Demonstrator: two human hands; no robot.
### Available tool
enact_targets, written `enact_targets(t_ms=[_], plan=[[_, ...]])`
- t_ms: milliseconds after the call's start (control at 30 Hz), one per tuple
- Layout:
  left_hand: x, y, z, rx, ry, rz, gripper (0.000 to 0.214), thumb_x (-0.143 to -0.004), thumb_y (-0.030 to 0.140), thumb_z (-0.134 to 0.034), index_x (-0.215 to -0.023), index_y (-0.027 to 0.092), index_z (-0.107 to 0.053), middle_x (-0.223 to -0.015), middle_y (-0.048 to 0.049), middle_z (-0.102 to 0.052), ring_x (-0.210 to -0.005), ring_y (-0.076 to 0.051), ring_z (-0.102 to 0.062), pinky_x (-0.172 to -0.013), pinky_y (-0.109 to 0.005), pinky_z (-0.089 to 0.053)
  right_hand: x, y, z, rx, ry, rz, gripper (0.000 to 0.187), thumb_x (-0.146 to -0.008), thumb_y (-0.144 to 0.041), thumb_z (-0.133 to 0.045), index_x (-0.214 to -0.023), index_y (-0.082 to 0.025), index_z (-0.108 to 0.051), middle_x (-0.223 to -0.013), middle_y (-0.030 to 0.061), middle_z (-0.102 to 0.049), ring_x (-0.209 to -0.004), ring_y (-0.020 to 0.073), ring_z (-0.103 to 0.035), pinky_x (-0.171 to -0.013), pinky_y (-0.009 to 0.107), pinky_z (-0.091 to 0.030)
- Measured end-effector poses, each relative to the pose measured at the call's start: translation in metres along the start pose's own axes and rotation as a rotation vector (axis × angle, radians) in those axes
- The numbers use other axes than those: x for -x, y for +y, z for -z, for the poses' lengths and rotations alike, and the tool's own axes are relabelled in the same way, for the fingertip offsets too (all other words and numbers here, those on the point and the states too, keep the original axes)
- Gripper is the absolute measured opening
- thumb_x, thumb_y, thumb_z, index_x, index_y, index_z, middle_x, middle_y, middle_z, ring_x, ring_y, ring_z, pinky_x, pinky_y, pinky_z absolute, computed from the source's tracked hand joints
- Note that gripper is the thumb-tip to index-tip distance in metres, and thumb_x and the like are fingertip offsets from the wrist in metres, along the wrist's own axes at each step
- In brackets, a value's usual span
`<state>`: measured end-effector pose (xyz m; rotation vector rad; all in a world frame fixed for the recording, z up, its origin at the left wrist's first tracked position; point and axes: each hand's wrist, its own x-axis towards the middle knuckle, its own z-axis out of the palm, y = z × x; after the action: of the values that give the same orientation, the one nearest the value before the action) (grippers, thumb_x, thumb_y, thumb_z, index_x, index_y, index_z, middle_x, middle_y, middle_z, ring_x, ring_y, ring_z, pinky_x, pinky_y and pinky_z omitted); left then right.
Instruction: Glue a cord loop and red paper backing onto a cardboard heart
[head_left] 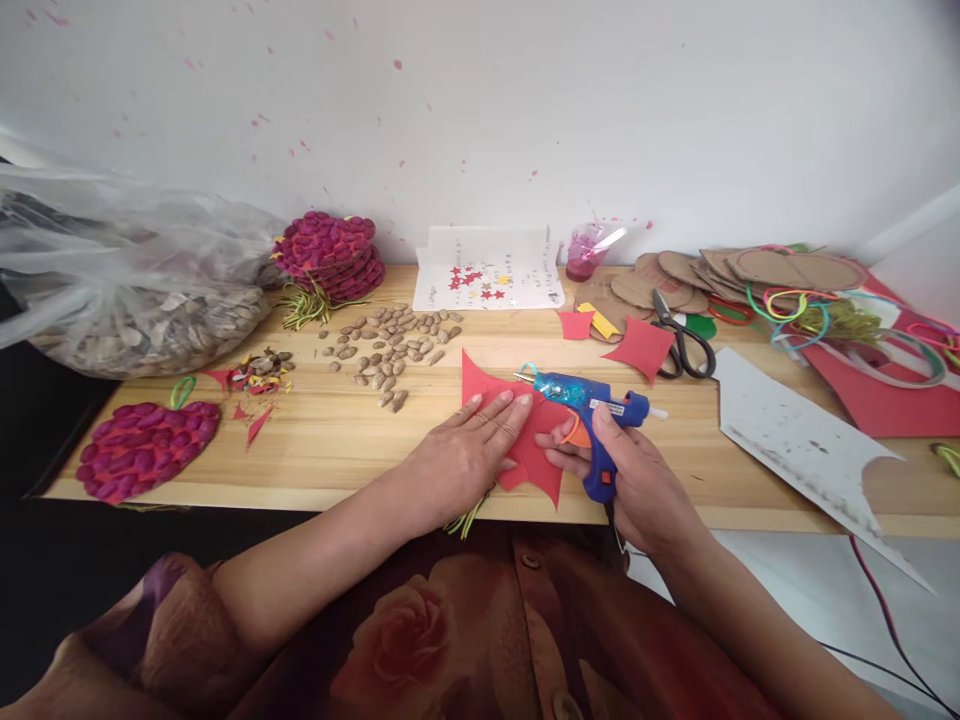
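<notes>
My left hand [469, 450] lies flat, fingers stretched out, pressing on a red paper cut-out [532, 455] with pointed edges at the table's near edge. My right hand [626, 470] is wrapped round the handle of a blue hot glue gun [589, 400]. The gun's nozzle points left over the top of the red paper, close to my left fingertips. A green loop sits by the nozzle tip. Yellow-green strands poke out under my left wrist.
Loose seeds [390, 350] lie behind the paper. A magenta seed-covered heart [142, 445] sits at the left, a stack of them [330, 255] at the back. Also here: a plastic bag of shells [135, 290], black scissors [679, 335], cardboard discs [780, 268], coloured rings [802, 310], red paper pieces.
</notes>
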<state>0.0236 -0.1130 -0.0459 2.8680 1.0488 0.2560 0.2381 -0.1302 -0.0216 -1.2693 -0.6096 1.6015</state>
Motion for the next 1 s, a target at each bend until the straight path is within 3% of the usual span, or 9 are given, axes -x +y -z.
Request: enact_targets(t_ms=[267, 467, 600, 700, 800, 1000], plan=[[-0.014, -0.008, 0.015, 0.069, -0.197, 0.036, 0.073, -0.102, 0.031, -0.042, -0.159, 0.011, 0.000, -0.163, -0.0184, -0.021, -0.153, -0.024, -0.013, -0.123, -0.046, -0.016, -0.001, 0.001, 0.002, -0.069, -0.010, 0.035, 0.042, -0.072, -0.058, -0.079, -0.085, -0.020, -0.070, -0.079, 0.0042, -0.075, -0.082, 0.0253, -0.077, -0.076, 0.035, -0.065], [-0.024, -0.018, 0.023, 0.124, -0.248, 0.073, 0.081, -0.098, 0.038, -0.049, -0.159, 0.014, -0.001, -0.164, -0.0181, -0.019, -0.153, -0.033, -0.012, -0.121, -0.057, -0.016, -0.002, 0.003, 0.006, -0.137, -0.070, 0.094, 0.044, -0.078, -0.063, -0.072, -0.078, -0.018, -0.071, -0.078, 0.0045, -0.074, -0.088, 0.0261, -0.076, -0.081, 0.037, -0.063], [-0.019, -0.015, 0.028, 0.000, -0.062, 0.131, 0.082, -0.095, 0.046, -0.055, -0.158, 0.012, -0.014, -0.163, -0.0181, -0.023, -0.152, -0.039, -0.011, -0.120, -0.065, -0.009, -0.004, 0.005, 0.010, -0.153, -0.046, 0.097, 0.045, -0.081, -0.064, -0.067, -0.081, -0.019, -0.070, -0.079, 0.0058, -0.075, -0.089, 0.0254, -0.076, -0.086, 0.038, -0.061], [-0.004, -0.001, 0.024, -0.115, 0.080, 0.091, 0.058, -0.102, 0.036, -0.046, -0.152, 0.009, -0.034, -0.157, -0.0170, -0.037, -0.150, -0.034, -0.026, -0.122, -0.060, -0.013, -0.004, 0.005, 0.010, -0.157, -0.054, 0.099, 0.044, -0.081, -0.064, -0.068, -0.082, -0.019, -0.070, -0.079, 0.0057, -0.075, -0.090, 0.0256, -0.076, -0.087, 0.038, -0.061], [0.014, 0.013, 0.016, -0.147, 0.111, -0.006, 0.049, -0.104, 0.035, -0.040, -0.145, 0.009, -0.045, -0.153, -0.0151, -0.046, -0.145, -0.030, -0.039, -0.122, -0.053, -0.020, -0.004, 0.005, 0.009, -0.165, -0.053, 0.110, 0.042, -0.078, -0.062, -0.072, -0.081, -0.019, -0.069, -0.079, 0.0050, -0.075, -0.095, 0.0267, -0.075, -0.088, 0.039, -0.061], [0.026, 0.020, 0.007, -0.120, 0.028, 0.007, 0.051, -0.104, 0.038, -0.038, -0.146, 0.009, -0.046, -0.153, -0.0140, -0.045, -0.142, -0.029, -0.043, -0.120, -0.048, -0.031, -0.004, 0.005, 0.005, -0.127, -0.029, 0.103, 0.041, -0.075, -0.060, -0.076, -0.080, -0.020, -0.068, -0.087, 0.0056, -0.076, -0.098, 0.0272, -0.075, -0.089, 0.040, -0.060]])
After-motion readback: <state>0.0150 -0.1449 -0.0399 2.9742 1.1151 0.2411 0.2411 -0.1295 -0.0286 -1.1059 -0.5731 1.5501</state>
